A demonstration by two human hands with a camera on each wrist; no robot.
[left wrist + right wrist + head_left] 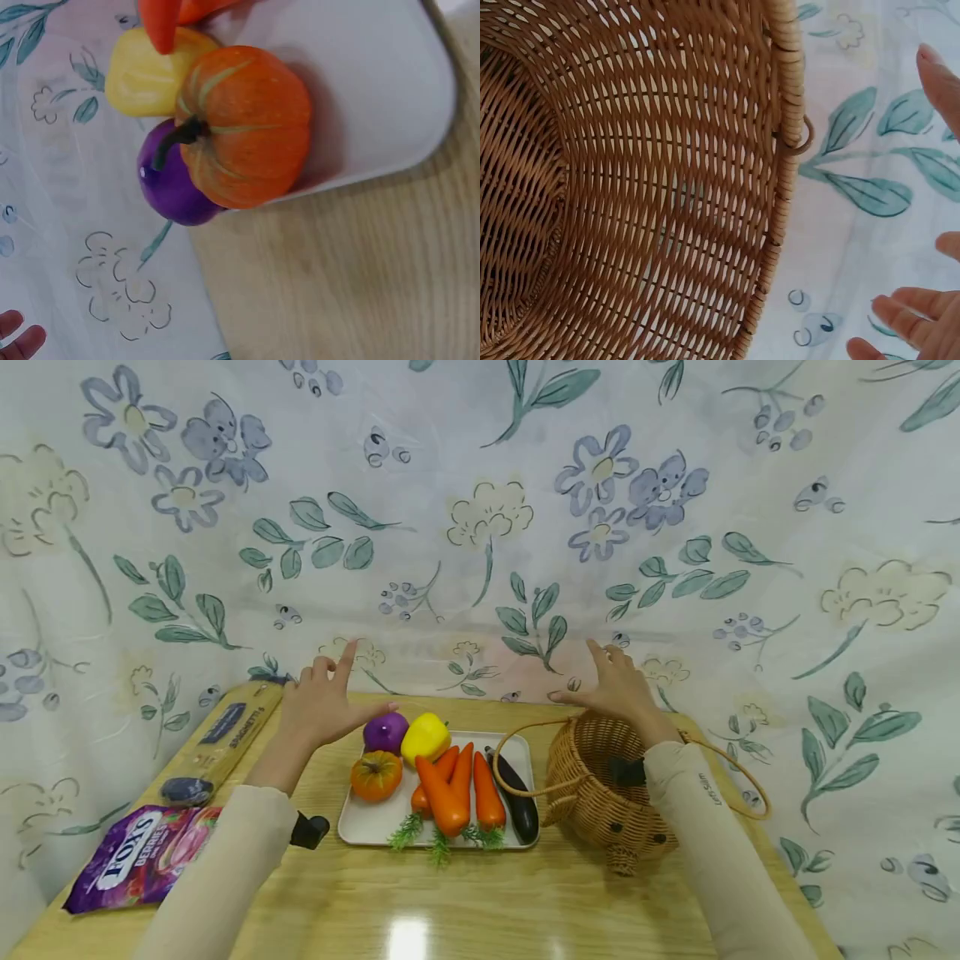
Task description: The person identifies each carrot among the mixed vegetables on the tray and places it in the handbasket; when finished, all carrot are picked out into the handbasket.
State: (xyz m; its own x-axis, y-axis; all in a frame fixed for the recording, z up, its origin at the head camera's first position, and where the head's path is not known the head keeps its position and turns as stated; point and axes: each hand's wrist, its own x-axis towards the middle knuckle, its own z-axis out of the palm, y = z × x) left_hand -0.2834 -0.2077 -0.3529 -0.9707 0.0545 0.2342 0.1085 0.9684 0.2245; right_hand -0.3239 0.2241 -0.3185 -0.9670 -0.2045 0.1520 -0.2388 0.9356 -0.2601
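Observation:
Both hands are raised and hold nothing. My left hand (318,697), thumb and index finger spread apart, hovers above the left side of a white tray (352,827). Beneath it on the tray are a purple round vegetable (386,732), a yellow bell pepper (426,739) and a small orange pumpkin (251,127). Several carrots (450,802) with green tops and a dark eggplant (517,797) fill the tray's right part. Over a wicker basket (600,810) is my right hand (618,689), its thumb held away from the fingers. Bare woven wicker shows inside the basket in the right wrist view.
On the table's left lie a spaghetti pack (232,727) and a purple Fox's berries bag (142,860). The basket's looped handles (517,793) stick out at both sides, one overlapping the tray's right edge. A floral curtain (450,568) hangs behind the wooden table (450,902).

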